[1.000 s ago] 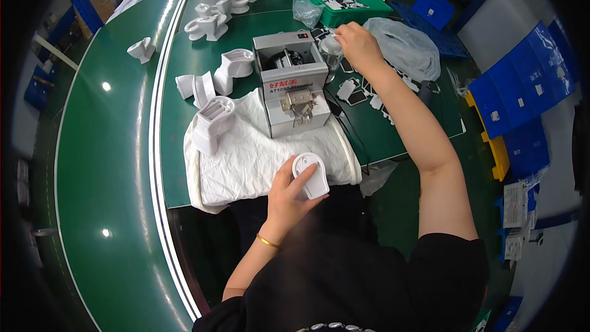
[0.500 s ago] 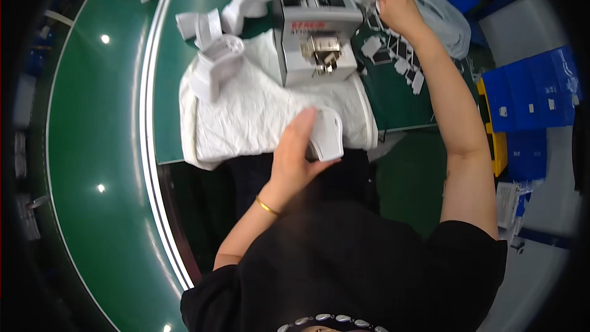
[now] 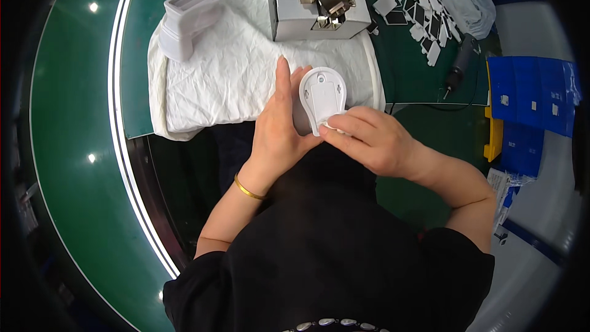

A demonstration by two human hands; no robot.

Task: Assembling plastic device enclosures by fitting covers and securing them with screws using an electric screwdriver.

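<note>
My left hand [image 3: 273, 130] holds a white plastic housing [image 3: 323, 93] just in front of the table's near edge. Its face, with a rounded end, a recessed panel and small screw holes, points up at me. The fingers wrap its left side and the thumb is near its narrow end. My right hand [image 3: 380, 146] pinches a small white piece [image 3: 332, 124] against that narrow end. Fingertips partly cover the piece, so its shape is unclear.
A white cloth [image 3: 233, 80] covers the table front. On it stand a white plastic part [image 3: 190, 18] and a grey box-shaped machine [image 3: 295, 15] with a metal mechanism. To the right lie an electric screwdriver [image 3: 462, 64], loose white and black pieces [image 3: 424, 15] and blue bins [image 3: 531, 89].
My right hand has come back from the far right of the table to the housing, bringing the small white piece. The housing has been turned, its rounded end now pointing away from me.
</note>
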